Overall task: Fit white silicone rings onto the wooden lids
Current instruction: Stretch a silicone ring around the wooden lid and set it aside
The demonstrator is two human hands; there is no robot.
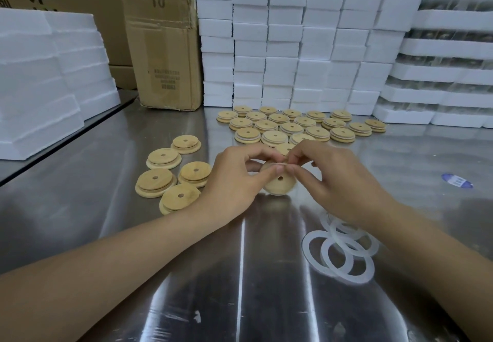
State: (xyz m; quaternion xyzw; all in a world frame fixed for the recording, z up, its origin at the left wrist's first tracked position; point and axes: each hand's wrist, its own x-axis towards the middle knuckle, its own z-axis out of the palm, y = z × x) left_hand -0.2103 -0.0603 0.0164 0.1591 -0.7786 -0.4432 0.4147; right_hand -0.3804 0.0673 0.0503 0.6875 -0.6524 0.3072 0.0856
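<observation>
White foam blocks (293, 48) are stacked high along the far side, with a worn cardboard box (162, 48) standing to their left and more foam slabs at the far left. Below them runs a shiny steel table (106, 155).

On the far part of the table a large cluster of ringed lids (317, 131) sits in rows; a pale band shows round many of them, so these look finished. Five bare lids (170, 179) lie to the left of the hands, with no white on them, and appear still to be done. A small heap of loose silicone rings (341, 251) lies overlapped at the near right, under the right forearm. By that count, most of the batch seems complete and only a few remain.

At centre, the left hand (234, 179) grasps the held lid (277, 184) by its edge, tilted up off the table. The right hand (336, 181) pinches at the lid's top rim, thumb and fingertips curled together. A whitish edge along the lid's lower rim suggests a ring being worked on.
</observation>
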